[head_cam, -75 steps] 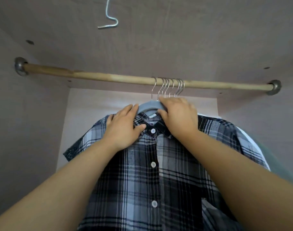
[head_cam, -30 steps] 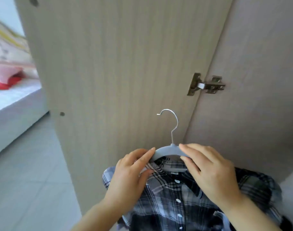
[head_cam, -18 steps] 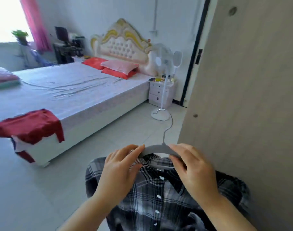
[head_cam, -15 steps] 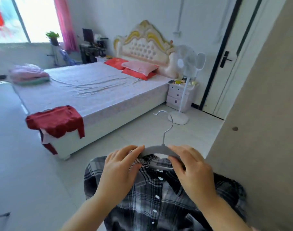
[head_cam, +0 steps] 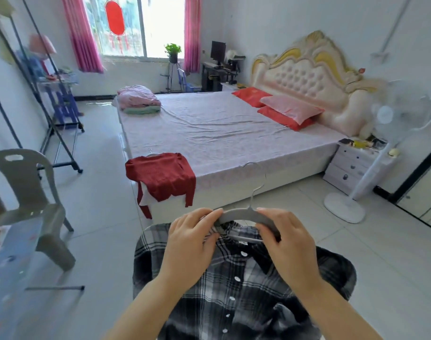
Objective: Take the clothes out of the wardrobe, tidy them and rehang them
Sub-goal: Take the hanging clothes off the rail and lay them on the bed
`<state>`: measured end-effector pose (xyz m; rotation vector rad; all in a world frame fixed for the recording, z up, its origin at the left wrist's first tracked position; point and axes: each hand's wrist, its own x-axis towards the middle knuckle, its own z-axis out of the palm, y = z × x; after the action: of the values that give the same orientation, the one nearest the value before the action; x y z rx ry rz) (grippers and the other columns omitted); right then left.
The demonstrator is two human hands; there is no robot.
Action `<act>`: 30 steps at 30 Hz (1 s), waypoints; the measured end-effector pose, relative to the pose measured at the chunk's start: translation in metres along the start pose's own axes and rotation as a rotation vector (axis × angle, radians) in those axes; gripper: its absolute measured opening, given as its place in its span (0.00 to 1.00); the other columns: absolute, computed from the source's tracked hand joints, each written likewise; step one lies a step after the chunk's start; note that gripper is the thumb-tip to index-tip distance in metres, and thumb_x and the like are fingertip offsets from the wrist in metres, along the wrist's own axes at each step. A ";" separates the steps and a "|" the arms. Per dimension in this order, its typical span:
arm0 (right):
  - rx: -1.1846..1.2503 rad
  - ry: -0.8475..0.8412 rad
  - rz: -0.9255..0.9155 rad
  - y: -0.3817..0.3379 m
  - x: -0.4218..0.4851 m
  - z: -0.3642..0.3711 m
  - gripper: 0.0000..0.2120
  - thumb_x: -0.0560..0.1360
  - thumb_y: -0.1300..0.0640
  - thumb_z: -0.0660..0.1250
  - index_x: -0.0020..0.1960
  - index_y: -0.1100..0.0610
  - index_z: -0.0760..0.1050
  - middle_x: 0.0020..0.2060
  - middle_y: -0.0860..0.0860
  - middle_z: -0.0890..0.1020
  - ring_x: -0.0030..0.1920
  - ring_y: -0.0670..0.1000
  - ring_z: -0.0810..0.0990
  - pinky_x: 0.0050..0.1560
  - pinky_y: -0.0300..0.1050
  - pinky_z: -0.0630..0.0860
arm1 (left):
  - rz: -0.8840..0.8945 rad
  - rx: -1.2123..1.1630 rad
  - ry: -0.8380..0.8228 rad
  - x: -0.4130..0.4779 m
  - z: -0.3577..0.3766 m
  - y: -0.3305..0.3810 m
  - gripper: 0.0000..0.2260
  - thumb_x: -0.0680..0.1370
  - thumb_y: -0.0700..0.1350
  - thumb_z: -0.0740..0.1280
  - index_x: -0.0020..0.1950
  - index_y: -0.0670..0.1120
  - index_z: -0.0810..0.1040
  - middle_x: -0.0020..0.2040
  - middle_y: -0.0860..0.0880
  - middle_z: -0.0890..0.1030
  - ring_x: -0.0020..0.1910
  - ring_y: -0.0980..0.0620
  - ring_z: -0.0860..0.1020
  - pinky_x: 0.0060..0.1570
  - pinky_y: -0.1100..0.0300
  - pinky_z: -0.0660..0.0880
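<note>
I see the left hand (head_cam: pixel 190 246) and the right hand (head_cam: pixel 288 246), each with its fingers curled around one shoulder of the grey plastic hanger with a metal hook (head_cam: pixel 241 214). The black-and-white checked button shirt (head_cam: pixel 234 290) hangs on it, low in front of me, near the pale-sheeted bed (head_cam: pixel 221 128).

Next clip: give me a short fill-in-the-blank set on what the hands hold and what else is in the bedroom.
The left hand and right hand both grip a grey ____ carrying the plaid shirt.
The sweater draped over the corner of the bed is ____.
The curtains beside the window are ____.
Missing words: hanger, red, pink.
</note>
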<state>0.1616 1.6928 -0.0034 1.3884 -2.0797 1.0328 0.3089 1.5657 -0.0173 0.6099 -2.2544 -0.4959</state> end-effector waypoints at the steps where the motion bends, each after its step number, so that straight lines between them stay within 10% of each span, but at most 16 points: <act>1: 0.017 -0.010 -0.008 0.001 0.012 0.015 0.16 0.68 0.61 0.74 0.54 0.54 0.78 0.44 0.47 0.81 0.40 0.47 0.79 0.37 0.34 0.74 | -0.017 0.005 0.009 0.009 0.000 -0.013 0.23 0.69 0.37 0.74 0.62 0.47 0.76 0.56 0.50 0.79 0.56 0.46 0.76 0.59 0.55 0.63; 30: 0.376 -0.352 -0.062 0.098 0.386 0.508 0.14 0.69 0.61 0.73 0.53 0.53 0.79 0.45 0.44 0.79 0.40 0.42 0.77 0.42 0.28 0.70 | -0.407 0.121 0.036 0.367 0.090 -0.414 0.21 0.72 0.37 0.70 0.64 0.47 0.75 0.57 0.50 0.78 0.58 0.50 0.74 0.61 0.51 0.68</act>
<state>-0.0587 1.0917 -0.0870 1.9283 -2.1357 1.2773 0.1303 1.0393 -0.0851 1.1418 -2.1405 -0.5408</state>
